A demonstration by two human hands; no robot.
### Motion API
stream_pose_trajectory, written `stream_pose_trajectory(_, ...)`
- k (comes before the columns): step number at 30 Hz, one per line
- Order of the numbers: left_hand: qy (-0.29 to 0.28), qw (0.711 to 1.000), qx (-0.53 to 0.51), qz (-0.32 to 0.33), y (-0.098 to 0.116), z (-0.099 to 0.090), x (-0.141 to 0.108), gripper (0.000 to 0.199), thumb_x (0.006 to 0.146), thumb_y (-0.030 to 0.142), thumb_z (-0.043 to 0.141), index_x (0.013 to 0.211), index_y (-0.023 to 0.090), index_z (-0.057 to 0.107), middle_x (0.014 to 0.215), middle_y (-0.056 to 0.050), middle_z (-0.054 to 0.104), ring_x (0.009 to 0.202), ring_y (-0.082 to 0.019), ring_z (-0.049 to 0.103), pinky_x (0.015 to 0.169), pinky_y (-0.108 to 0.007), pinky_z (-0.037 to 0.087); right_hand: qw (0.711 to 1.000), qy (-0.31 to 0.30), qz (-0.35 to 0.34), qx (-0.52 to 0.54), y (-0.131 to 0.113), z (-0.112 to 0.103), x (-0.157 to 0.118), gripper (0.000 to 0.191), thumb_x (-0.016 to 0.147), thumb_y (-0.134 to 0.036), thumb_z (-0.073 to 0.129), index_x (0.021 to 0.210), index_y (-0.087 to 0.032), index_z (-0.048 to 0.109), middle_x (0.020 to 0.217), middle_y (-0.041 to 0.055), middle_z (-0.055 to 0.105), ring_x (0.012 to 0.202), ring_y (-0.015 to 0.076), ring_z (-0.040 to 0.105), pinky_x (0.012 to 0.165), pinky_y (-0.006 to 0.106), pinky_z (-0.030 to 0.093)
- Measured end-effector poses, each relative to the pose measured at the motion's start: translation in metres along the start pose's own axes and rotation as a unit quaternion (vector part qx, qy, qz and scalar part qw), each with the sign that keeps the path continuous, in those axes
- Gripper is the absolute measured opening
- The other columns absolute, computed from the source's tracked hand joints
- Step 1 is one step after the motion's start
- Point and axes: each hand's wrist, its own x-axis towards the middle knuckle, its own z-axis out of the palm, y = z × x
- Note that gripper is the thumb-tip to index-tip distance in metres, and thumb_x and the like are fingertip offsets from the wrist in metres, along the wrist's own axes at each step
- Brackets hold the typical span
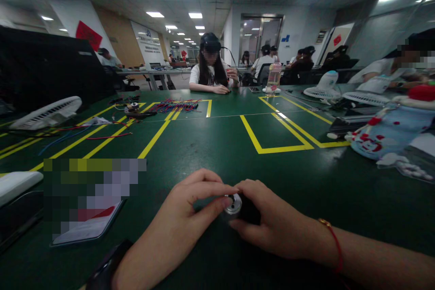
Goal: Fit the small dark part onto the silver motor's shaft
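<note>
A small silver metal cylinder (233, 207) with dark holes in its end face stands low over the near middle of the green table. My right hand (272, 215) is closed around its right side, thumb below and fingers above. From the left, my left hand (199, 199) pinches in at the end face, its thumb on the metal and its index finger reaching across to my right fingertips. Anything tiny between the left fingertips is hidden. The cylinder's lower part is dark and hard to see.
Left of my hands lies a phone (90, 224), partly blurred out. Loose wires (176, 105) and a white fan (47, 113) are farther left. A blue patterned bag (390, 129) stands right. Across the green table (204, 145), marked with yellow tape, sits a person (212, 65) near a bottle (273, 77).
</note>
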Motion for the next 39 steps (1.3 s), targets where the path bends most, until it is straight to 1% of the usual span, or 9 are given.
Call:
stream_pose_trajectory(6,-0.03,0.999,0.019,0.003,0.005,-0.002,0.002,0.027,0.09,0.019,0.056,0.108,0.033,0.069,0.099,0.0,0.061,0.092,-0.016,0.058,0.082,-0.028,0.046,1.0,0.006,-0.009,-0.005,-0.001,0.0,0.001,0.025,0.08,-0.025,0.062,0.103,-0.019,0.054,0.095,0.0035,0.059,0.082,0.0195,0.051,0.075,0.034,0.04)
stream_pose_trajectory(9,-0.049,0.999,0.019,-0.011,0.007,-0.003,-0.001,0.026,0.091,0.023,0.054,0.11,0.034,0.068,0.103,0.001,0.06,0.097,-0.017,0.057,0.085,-0.029,0.045,1.0,0.004,-0.011,-0.001,-0.001,0.0,0.0,0.027,0.079,-0.024,0.063,0.104,-0.019,0.054,0.096,0.0034,0.059,0.083,0.0193,0.051,0.075,0.034,0.04)
stream_pose_trajectory(13,-0.053,0.998,-0.001,-0.029,0.006,-0.004,-0.004,0.029,0.094,0.024,0.049,0.116,0.037,0.063,0.108,0.002,0.058,0.102,-0.016,0.055,0.09,-0.03,0.043,1.0,0.008,-0.014,0.006,-0.001,0.0,0.001,0.03,0.078,-0.023,0.064,0.107,-0.02,0.054,0.098,0.0029,0.059,0.084,0.0191,0.052,0.076,0.034,0.04)
stream_pose_trajectory(18,-0.058,0.998,-0.014,-0.026,0.0,-0.006,-0.005,0.03,0.093,0.018,0.046,0.109,0.034,0.066,0.107,0.002,0.058,0.102,-0.016,0.056,0.091,-0.03,0.041,1.0,0.004,-0.005,0.004,-0.001,-0.001,0.001,0.028,0.078,-0.025,0.064,0.105,-0.02,0.055,0.097,0.0027,0.06,0.083,0.0194,0.051,0.076,0.034,0.04)
stream_pose_trajectory(21,-0.047,0.998,-0.013,-0.028,-0.003,-0.009,-0.006,0.028,0.092,0.017,0.046,0.101,0.031,0.069,0.104,0.001,0.059,0.099,-0.017,0.057,0.089,-0.029,0.041,1.0,0.004,0.002,0.01,-0.001,-0.001,0.0,0.027,0.078,-0.025,0.064,0.104,-0.021,0.056,0.096,0.0024,0.061,0.083,0.0193,0.052,0.075,0.034,0.04)
stream_pose_trajectory(25,-0.011,0.999,-0.009,-0.034,-0.01,-0.012,-0.008,0.025,0.09,0.017,0.046,0.093,0.026,0.069,0.1,0.0,0.06,0.096,-0.018,0.057,0.086,-0.03,0.041,1.0,0.007,0.001,0.021,-0.001,-0.002,0.0,0.03,0.078,-0.023,0.065,0.105,-0.022,0.055,0.098,0.0014,0.061,0.085,0.0188,0.052,0.077,0.034,0.04)
stream_pose_trajectory(29,0.009,0.995,-0.012,-0.1,-0.025,-0.015,-0.006,0.021,0.088,0.022,0.048,0.091,0.025,0.069,0.091,0.0,0.064,0.086,-0.019,0.059,0.078,-0.03,0.042,1.0,0.005,0.002,0.026,-0.001,-0.003,0.001,0.032,0.077,-0.023,0.066,0.107,-0.022,0.055,0.1,0.0012,0.061,0.086,0.0187,0.053,0.079,0.034,0.04)
stream_pose_trajectory(33,0.032,0.982,-0.071,-0.175,-0.038,-0.016,-0.002,0.02,0.085,0.025,0.052,0.093,0.023,0.07,0.077,0.001,0.064,0.074,-0.017,0.057,0.068,-0.027,0.042,1.0,0.006,0.005,0.028,-0.002,-0.003,0.0,0.032,0.077,-0.024,0.066,0.107,-0.022,0.055,0.101,0.0013,0.061,0.088,0.0188,0.053,0.081,0.034,0.04)
stream_pose_trajectory(39,0.08,0.961,-0.166,-0.207,-0.047,-0.015,-0.001,0.017,0.083,0.023,0.055,0.093,0.021,0.069,0.078,0.001,0.063,0.069,-0.014,0.055,0.062,-0.023,0.041,0.999,0.006,0.004,0.031,-0.001,-0.004,-0.001,0.032,0.078,-0.024,0.066,0.108,-0.022,0.055,0.102,0.001,0.061,0.089,0.0187,0.053,0.081,0.034,0.04)
